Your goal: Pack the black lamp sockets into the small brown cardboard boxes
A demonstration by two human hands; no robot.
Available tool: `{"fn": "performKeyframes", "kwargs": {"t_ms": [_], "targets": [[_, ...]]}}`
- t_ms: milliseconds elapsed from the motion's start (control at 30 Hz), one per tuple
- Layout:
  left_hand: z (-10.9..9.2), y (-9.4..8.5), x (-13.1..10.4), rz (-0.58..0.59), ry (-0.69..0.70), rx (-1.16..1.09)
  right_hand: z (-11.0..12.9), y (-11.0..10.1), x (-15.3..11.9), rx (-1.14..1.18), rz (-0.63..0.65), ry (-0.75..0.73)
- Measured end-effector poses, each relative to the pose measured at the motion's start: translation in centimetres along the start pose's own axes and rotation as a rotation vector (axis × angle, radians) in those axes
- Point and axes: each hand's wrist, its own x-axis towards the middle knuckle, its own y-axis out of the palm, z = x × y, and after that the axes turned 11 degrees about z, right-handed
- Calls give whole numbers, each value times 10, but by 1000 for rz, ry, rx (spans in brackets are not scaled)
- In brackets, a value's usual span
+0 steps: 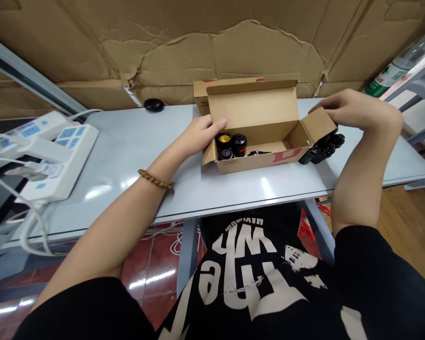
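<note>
An open cardboard box [258, 160] with red print stands on the table, its lid raised at the back. My left hand [207, 132] grips its left end, the thumb over the edge. Inside at the left are black cylinders [239, 144], one with a gold-coloured inside. A small dark piece [258, 153] lies near the middle of the box. My right hand [340, 108] is bent at the right end flap [318, 125], its fingertips partly hidden behind it. Below that hand, several black cylindrical parts [324, 148] lie in a pile beside the box.
A second cardboard box [200, 92] stands behind the open one. A round black object [153, 105] lies at the back of the table [134, 156]. Power strips [71, 156] with white cables are at the left. A bottle [389, 75] is at the far right.
</note>
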Motion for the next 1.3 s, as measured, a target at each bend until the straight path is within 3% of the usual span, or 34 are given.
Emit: {"fn": "performKeyframes", "kwargs": {"t_ms": [233,267,300,400,433,500,700,933,1200,1300], "targets": [[-1,-1,0,5,-17,9,65,3,4,-56,-27,-150],[-2,-1,0,7,-16,10,74,9,7,-85,22,-158],[-3,-1,-1,7,-16,12,81,16,9,-121,130,-142],[-4,-1,-1,-2,-15,29,94,48,18,-211,673,-17],[-4,-1,-1,-3,-14,34,95,58,22,-210,776,0],[-3,-1,0,1,-7,39,94,73,30,-185,850,-12],[-2,-1,0,-8,6,27,84,76,44,-107,893,-157],[-3,-1,0,0,4,29,82,63,32,277,819,-351],[-2,0,1,0,17,23,105,86,16,419,642,-587],[-2,0,1,-2,21,22,106,90,14,449,610,-593]]}}
